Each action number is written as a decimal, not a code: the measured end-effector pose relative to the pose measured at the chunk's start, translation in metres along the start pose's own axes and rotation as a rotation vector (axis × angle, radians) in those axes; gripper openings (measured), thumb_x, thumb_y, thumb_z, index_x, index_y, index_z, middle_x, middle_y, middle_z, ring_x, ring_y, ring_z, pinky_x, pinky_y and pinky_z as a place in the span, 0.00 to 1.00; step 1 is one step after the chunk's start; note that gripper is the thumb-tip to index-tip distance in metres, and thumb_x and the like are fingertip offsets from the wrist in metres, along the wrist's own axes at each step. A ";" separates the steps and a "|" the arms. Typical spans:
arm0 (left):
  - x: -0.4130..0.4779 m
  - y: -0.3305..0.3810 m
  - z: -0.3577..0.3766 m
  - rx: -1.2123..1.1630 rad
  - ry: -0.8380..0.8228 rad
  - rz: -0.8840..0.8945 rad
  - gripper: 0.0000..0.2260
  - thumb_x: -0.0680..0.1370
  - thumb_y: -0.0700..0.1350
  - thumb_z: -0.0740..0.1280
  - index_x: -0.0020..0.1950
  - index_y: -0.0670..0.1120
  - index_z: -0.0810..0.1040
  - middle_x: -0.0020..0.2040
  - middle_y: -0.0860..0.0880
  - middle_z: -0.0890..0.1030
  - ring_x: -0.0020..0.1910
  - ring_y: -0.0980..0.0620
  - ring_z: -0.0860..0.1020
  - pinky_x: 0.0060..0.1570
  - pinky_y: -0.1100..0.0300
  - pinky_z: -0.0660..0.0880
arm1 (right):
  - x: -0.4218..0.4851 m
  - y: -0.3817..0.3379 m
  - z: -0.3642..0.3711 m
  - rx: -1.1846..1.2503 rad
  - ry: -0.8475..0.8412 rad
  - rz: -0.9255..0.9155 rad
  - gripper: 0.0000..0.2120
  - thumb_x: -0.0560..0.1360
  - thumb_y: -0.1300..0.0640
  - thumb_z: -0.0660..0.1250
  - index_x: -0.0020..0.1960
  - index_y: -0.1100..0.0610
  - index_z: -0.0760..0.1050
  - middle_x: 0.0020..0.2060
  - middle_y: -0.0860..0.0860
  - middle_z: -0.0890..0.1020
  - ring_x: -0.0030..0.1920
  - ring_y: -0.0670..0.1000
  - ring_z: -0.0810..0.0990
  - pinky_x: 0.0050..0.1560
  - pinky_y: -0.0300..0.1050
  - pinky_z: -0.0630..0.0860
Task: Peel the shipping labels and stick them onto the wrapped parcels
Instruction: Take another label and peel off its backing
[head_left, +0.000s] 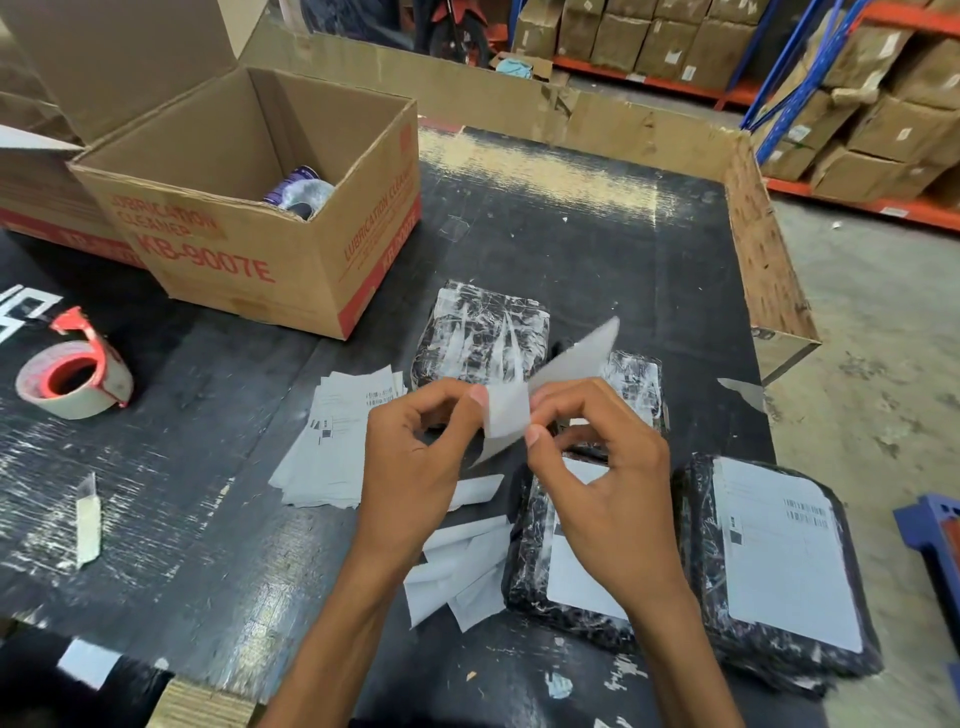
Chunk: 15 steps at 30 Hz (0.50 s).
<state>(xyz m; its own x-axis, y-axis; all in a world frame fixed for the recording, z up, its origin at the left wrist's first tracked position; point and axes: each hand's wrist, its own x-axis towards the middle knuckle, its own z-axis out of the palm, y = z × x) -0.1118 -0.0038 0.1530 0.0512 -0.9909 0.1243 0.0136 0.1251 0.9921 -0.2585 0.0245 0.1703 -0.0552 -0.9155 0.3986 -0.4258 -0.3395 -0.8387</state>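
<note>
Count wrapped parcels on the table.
4: bare parcel nearest the box; second parcel behind the held label; labelled parcel under the right hand; far-right parcel, also labelled. Others may be hidden.

The black bench (571, 249) has white scratches. The parcels (480, 332) are black. The labels (332, 441) are white with black bars. The box (234, 260) is brown with red letters. The tape holder (72, 374) is red.
</note>
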 end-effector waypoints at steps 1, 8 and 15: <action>0.002 -0.002 0.000 -0.058 0.037 -0.074 0.10 0.82 0.40 0.66 0.45 0.39 0.84 0.39 0.45 0.85 0.35 0.50 0.79 0.35 0.60 0.75 | 0.000 0.001 0.002 0.093 0.007 0.059 0.08 0.75 0.66 0.67 0.41 0.55 0.76 0.48 0.50 0.84 0.50 0.52 0.82 0.47 0.51 0.80; 0.027 -0.021 -0.013 -0.325 0.146 -0.428 0.13 0.84 0.43 0.62 0.46 0.46 0.84 0.44 0.51 0.89 0.42 0.56 0.84 0.43 0.65 0.79 | -0.008 0.025 -0.007 0.947 -0.066 0.556 0.06 0.76 0.61 0.57 0.41 0.55 0.68 0.42 0.51 0.78 0.49 0.50 0.77 0.56 0.49 0.76; 0.060 -0.046 -0.040 -0.179 0.277 -0.510 0.14 0.83 0.43 0.63 0.40 0.47 0.81 0.29 0.56 0.82 0.27 0.60 0.79 0.28 0.67 0.73 | -0.021 0.051 -0.041 1.443 0.024 0.750 0.09 0.70 0.58 0.72 0.39 0.53 0.72 0.62 0.53 0.78 0.65 0.51 0.76 0.62 0.45 0.76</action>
<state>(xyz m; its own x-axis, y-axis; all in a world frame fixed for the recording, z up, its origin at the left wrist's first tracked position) -0.0691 -0.0674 0.1138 0.2521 -0.8815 -0.3991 0.2709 -0.3317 0.9037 -0.3165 0.0354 0.1341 0.1325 -0.9608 -0.2435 0.8548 0.2351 -0.4626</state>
